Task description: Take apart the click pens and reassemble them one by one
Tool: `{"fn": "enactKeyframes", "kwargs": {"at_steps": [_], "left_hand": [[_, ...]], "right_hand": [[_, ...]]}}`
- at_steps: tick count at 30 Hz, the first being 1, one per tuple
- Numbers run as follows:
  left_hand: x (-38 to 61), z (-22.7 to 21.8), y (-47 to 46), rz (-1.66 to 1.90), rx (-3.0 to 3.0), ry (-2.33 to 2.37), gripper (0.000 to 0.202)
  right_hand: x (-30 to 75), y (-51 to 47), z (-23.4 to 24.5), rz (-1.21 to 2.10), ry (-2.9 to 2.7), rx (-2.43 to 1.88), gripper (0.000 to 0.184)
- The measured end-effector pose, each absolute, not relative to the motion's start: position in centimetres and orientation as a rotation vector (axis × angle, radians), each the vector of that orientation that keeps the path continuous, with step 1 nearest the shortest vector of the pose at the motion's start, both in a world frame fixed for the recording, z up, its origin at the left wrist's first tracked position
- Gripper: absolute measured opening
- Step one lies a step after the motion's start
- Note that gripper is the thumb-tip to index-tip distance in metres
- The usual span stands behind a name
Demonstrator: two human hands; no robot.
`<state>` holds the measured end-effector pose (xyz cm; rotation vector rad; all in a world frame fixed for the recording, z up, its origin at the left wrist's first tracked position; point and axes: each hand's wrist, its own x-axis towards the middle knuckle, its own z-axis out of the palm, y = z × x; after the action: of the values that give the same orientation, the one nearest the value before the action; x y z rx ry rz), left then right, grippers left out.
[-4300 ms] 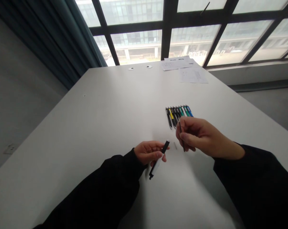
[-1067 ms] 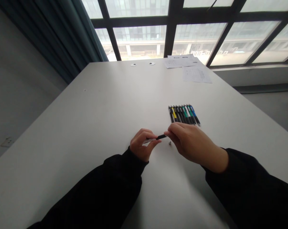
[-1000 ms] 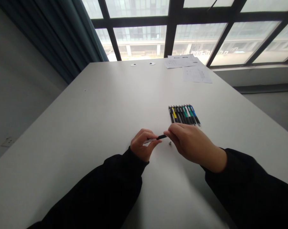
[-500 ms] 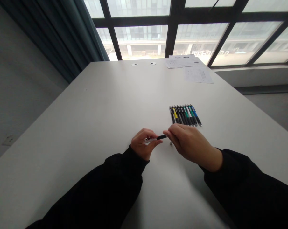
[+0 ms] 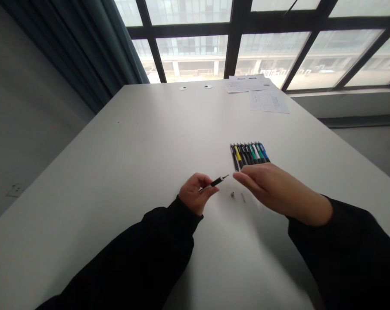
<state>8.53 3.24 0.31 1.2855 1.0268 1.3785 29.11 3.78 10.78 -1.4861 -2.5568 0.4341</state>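
Slim pen with pale barrel and black grip (image 5: 217,181), hand-held, narrow point exposed

Handling: judged from the view, the step in hand is close work at the pen's front end. Best done with the left hand (image 5: 197,193) holding the barrel firmly and without squeezing hard, the front end tipped slightly up, so that nothing inside is likely to slide out. The right hand (image 5: 262,185) should come in along the pen's line; a sideways push might bend the fine point. Sleeves are best lifted clear of the loose parts, which look light enough to roll.

Fingers: left, closed on the barrel, thumb along the lower side. Right, thumb extended and fingers bent, tips near the point with a small gap; whether they grip anything cannot be told.

Condition of pen: above the white table (image 5: 149,146), front end toward the right hand, tilted up. Grip dark and matt; beyond it a pale collar, then a thin dark point. Rear end hidden in the palm.

Loose parts: one small grey metallic stub (image 5: 232,195), probably the nose cone; just beside it, one thin pale sliver (image 5: 243,197), probably a spring.

Also present: side-by-side row of black, yellow, green, white and blue pens (image 5: 249,154), beyond the right hand.
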Motion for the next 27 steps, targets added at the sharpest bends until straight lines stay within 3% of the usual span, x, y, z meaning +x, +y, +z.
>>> {"fn": "enactKeyframes", "kwargs": {"at_steps": [3,8,17,23,27], "left_hand": [[8.8,0.1,3.0,1.388,1.152,0.991,0.027],[9.0,0.4,3.1,1.327,1.069,0.88,0.031],[8.7,0.2,2.9,1.007,0.849,0.426,0.039],[8.2,0.3,1.9,0.82,0.817,0.331,0.034],[8.2,0.2,1.8,0.788,0.847,0.345,0.035]], "right_hand": [[29.5,4.2,8.7,0.362,-2.771,-1.725,0.038],[29.4,3.9,7.1,0.41,-2.83,-1.768,0.02],[29.4,4.2,7.6,0.481,-2.821,-1.762,0.012],[29.7,3.8,11.4,1.199,-2.313,-1.247,0.013],[29.1,2.6,12.4,1.248,-1.886,-0.952,0.011]]}}
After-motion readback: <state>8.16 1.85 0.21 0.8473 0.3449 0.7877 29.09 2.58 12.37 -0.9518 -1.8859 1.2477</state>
